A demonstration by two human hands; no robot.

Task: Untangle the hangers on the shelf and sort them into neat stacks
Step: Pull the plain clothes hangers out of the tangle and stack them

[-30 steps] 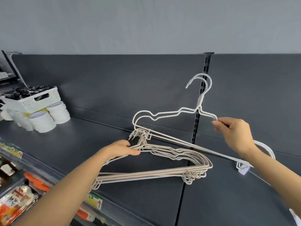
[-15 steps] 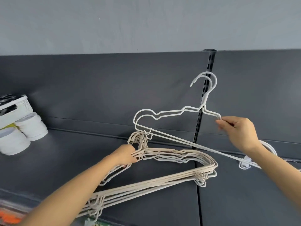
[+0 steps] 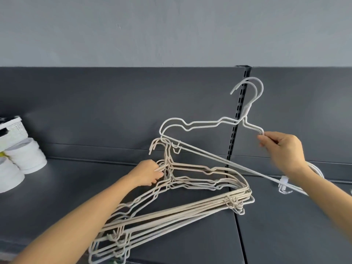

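A bundle of several beige wire hangers (image 3: 190,206) lies on the dark grey shelf (image 3: 66,197), its hooks pointing up and left. My left hand (image 3: 148,174) grips the bundle at the necks, just below the hooks. Two white hangers (image 3: 202,123) are lifted upright above the bundle, hooks up against the back panel. My right hand (image 3: 282,151) pinches their right shoulder wire. Their lower bar slants down to the right, past a white clip (image 3: 283,184) and behind my right forearm.
White round containers (image 3: 26,159) and a white lattice basket (image 3: 13,130) stand at the left end of the shelf. A slotted upright (image 3: 241,96) splits the dark back panel. More white hanger wire (image 3: 316,168) curves behind my right wrist.
The view has shifted right and the left containers slid toward the edge. My left hand closed on the beige bundle's necks and tilted it. The white hangers stay raised in my right hand.
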